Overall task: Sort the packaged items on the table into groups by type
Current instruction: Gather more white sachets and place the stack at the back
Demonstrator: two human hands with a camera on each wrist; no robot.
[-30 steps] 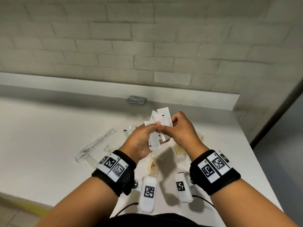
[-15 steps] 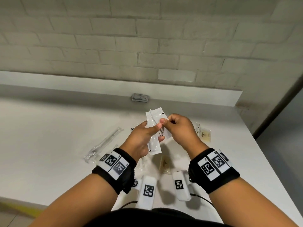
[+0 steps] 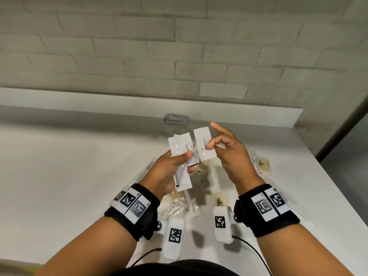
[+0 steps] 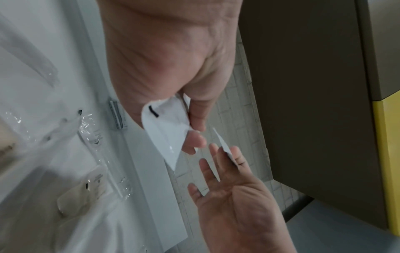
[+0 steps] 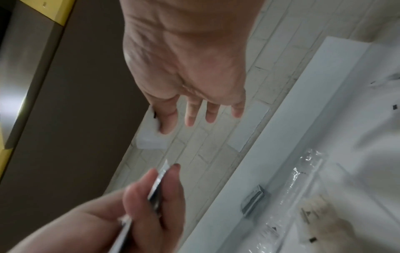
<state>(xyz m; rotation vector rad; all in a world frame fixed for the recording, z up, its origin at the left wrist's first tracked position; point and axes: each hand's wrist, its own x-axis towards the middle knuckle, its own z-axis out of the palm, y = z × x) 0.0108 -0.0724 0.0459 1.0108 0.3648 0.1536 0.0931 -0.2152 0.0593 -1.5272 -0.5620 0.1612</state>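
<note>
White sachets, cream soaps, black wristbands

The toothpaste sachets (image 3: 180,156) are white with small dark lettering and a short black mark near one end; the single sachet (image 3: 204,144) is the same white. The soap bars (image 3: 263,166) on the white table (image 3: 59,166) are pale cream inside clear, shiny wrap. The flat packet (image 3: 176,118) at the back is grey. The wristbands (image 3: 132,212) are black and carry white tags with black square-code patterns. The brick wall (image 3: 179,46) is off-white.
</note>
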